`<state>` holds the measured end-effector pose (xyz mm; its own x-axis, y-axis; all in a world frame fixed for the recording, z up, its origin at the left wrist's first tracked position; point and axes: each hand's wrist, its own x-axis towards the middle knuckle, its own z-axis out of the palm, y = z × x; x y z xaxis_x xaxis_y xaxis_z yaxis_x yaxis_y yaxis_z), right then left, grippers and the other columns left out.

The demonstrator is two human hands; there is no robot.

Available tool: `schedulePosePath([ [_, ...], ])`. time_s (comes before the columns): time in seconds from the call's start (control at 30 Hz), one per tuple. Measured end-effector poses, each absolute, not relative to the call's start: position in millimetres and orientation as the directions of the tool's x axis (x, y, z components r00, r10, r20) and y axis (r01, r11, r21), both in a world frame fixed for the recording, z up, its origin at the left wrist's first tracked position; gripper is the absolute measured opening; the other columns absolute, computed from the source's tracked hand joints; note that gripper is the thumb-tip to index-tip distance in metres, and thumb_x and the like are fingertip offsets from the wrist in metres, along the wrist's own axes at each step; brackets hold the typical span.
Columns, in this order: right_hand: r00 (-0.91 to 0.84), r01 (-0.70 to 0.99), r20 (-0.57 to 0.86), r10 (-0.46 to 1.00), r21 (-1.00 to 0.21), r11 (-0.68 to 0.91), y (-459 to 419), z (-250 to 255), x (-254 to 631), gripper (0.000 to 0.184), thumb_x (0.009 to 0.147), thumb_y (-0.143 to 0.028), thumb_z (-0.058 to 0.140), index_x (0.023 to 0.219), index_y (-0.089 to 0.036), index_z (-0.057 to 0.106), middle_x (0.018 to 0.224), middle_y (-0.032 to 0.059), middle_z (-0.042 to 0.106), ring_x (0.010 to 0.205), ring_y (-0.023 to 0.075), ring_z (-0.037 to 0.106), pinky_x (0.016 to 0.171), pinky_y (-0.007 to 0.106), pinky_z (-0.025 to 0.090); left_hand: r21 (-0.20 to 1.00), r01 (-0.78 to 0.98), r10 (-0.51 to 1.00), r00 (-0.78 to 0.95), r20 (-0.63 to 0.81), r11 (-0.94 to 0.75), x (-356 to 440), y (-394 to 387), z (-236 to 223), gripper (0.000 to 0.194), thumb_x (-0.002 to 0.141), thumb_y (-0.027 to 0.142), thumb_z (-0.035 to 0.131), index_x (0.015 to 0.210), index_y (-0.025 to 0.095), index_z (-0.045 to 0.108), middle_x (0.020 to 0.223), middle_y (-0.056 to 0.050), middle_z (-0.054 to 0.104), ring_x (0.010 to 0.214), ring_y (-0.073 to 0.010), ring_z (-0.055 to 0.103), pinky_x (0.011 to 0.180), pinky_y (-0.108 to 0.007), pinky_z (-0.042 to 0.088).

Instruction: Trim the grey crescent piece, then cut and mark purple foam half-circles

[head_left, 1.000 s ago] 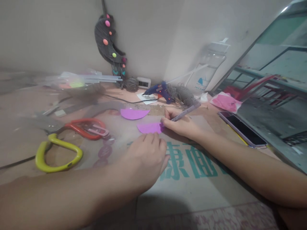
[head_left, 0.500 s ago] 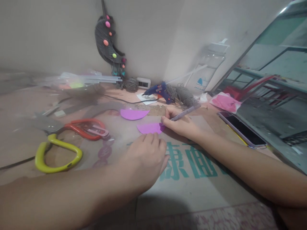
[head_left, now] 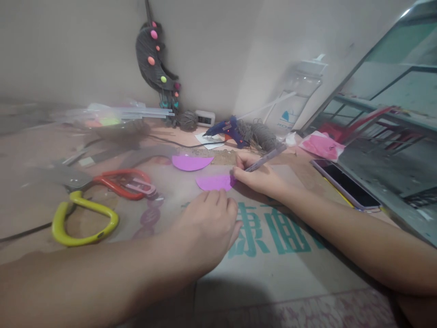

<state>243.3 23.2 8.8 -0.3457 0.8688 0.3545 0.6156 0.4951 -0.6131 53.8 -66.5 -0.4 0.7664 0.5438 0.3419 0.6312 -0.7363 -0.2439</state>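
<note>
A purple paper half-circle lies on the printed cardboard. At its lower edge rests my left hand, fingers curled and pressed together against the paper, their tips hidden. My right hand pinches a pen, slanted with its upper end to the right; the tip is hidden by the fingers at the paper's right end. A second purple half-circle lies just behind, flat and untouched. To the left of my hands are scissors with red and yellow handles, with a pink clip by the red loop.
Along the wall stand a blue glue gun, grey yarn, a small white digital display and a clear bottle. A phone and a pink packet lie right. Clear sticks are back left; a decorated crescent hangs above.
My right hand and the pen have shifted very slightly to the right along the paper. My left hand stays in place on the near half-circle.
</note>
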Motion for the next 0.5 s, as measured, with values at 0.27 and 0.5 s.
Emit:
schedulePosePath([
  [0.27, -0.316, 0.635, 0.316, 0.895, -0.631, 0.447, 18, 14, 240, 0.023, 0.073, -0.019, 0.053, 0.061, -0.023, 0.034, 0.059, -0.0059, 0.04, 0.059, 0.0122, 0.04, 0.058, 0.027, 0.031, -0.276, 0.625, 0.526, 0.772, 0.356, -0.73, 54, -66, 0, 0.032, 0.098, 0.029, 0.046, 0.101, 0.009, 0.071, 0.095, -0.016, 0.072, 0.076, -0.0253, 0.065, 0.065, -0.037, 0.05],
  [0.5, -0.283, 0.666, 0.243, 0.928, -0.646, 0.372, 12, 20, 239, 0.024, 0.08, -0.018, 0.053, 0.065, -0.023, 0.035, 0.063, -0.0051, 0.043, 0.063, 0.0125, 0.043, 0.061, 0.028, 0.033, -0.297, 0.629, 0.547, 0.774, 0.318, -0.718, 52, -71, 6, 0.037, 0.101, 0.025, 0.039, 0.112, 0.008, 0.07, 0.106, -0.018, 0.072, 0.083, -0.026, 0.066, 0.069, -0.038, 0.05],
])
